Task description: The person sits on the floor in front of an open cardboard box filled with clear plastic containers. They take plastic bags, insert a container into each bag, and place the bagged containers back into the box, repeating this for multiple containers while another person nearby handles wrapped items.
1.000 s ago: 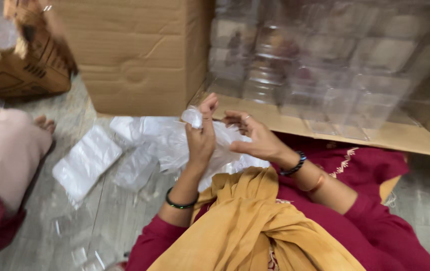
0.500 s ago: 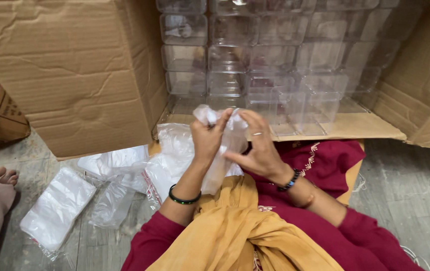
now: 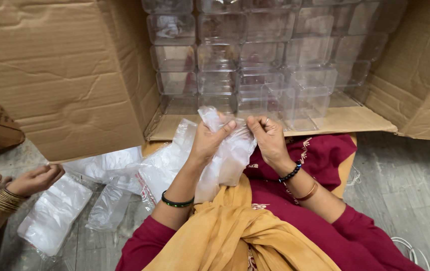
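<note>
Clear plastic bag [image 3: 227, 155] hangs pinched at its top between your left hand [image 3: 209, 140] and right hand [image 3: 269, 138], just before the open cardboard box [image 3: 64, 75].

One head-worn camera looks steeply down, close over the lap; it faces forward into the open cardboard box [image 3: 69, 85]; floor [image 3: 405, 185] at both edges

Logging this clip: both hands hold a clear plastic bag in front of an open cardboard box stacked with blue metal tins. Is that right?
Not quite. The head view shows the left hand and right hand on the clear plastic bag, but the cardboard box is stacked with clear plastic containers, not blue metal tins.
</note>
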Demonstrator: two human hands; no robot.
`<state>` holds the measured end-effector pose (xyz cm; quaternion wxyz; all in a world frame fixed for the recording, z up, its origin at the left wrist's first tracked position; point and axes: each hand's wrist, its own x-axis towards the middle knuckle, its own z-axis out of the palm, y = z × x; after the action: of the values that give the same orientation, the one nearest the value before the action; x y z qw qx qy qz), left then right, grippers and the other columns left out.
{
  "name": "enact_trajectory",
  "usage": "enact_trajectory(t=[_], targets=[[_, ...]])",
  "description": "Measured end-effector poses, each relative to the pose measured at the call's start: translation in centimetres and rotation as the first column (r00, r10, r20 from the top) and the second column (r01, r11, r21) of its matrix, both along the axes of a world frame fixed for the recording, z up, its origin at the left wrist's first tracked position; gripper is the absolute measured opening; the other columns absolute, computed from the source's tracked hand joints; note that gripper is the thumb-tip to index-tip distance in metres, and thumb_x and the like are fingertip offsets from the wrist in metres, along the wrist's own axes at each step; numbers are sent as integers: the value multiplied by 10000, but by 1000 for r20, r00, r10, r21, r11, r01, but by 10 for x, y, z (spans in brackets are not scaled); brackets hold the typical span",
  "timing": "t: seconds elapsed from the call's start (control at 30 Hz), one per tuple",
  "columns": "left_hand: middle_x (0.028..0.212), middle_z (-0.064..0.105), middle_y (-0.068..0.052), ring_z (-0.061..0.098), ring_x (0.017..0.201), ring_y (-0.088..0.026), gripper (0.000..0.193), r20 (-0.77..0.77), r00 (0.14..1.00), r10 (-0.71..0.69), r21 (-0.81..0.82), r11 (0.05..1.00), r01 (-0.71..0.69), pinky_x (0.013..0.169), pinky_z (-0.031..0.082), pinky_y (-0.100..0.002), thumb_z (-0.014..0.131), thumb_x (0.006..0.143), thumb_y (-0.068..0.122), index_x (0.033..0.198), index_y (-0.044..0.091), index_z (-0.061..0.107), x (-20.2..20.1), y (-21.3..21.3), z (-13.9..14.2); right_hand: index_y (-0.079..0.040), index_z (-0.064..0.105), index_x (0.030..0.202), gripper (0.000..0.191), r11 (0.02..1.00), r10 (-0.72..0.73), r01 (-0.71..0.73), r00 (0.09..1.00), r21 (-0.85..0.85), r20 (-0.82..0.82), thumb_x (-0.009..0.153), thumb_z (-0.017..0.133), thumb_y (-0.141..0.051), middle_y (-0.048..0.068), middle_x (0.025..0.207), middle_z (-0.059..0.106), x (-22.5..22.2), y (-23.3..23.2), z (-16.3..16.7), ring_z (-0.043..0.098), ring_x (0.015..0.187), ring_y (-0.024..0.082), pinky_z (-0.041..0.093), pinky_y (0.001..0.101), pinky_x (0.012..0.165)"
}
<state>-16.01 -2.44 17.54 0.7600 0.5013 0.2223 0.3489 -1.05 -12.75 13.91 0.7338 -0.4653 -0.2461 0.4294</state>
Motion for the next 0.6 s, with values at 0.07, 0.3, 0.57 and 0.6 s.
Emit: enact_trajectory(t=[0.07, 0.3, 0.57, 0.6], targets=[[755, 623, 83, 525, 660, -16, 126, -64, 997, 48, -14, 999, -49, 568, 397, -205, 761, 917, 193, 927, 88, 693, 6, -5, 1, -9, 713, 1024, 87, 998, 5, -6, 1000, 55, 23, 1006, 715, -94, -8, 954, 690, 3, -5, 5, 605, 842, 51, 507, 220, 774], [657, 571, 42, 503, 593, -49, 360, -327, 938, 117, 160, 985, -67, 510, 393, -249, 713, 1005, 311, 775, 41, 652, 22, -21, -16, -74, 594, 977, 88, 997, 80, -72, 961, 39, -265, 1012, 596, -154, 48, 895, 717, 12, -13, 11, 663, 797, 107, 561, 254, 764], [1005, 745, -62, 699, 937, -137, 325, 87, 867, -491, -321, 810, 491, 877, 543, -286, 573, 1055, 322, 1005, 31, 710, -4, 19, -51, -99, 601, 1055, 114, 929, 366, -369, 899, 36, -242, 1056, 679, -182, -64, 757, 582, 94, -48, -9, 519, 624, 27, 417, 191, 542], [1043, 720, -64, 677, 963, -141, 279, 277, 794, -542, -361, 707, 608, 888, 528, -296, 580, 1100, 280, 1078, 31, 704, -4, 31, -59, -97, 605, 1059, 135, 934, 334, -345, 936, -98, -110, 1004, 694, -183, -65, 795, 593, 110, -55, -8, 515, 648, 20, 409, 185, 557]])
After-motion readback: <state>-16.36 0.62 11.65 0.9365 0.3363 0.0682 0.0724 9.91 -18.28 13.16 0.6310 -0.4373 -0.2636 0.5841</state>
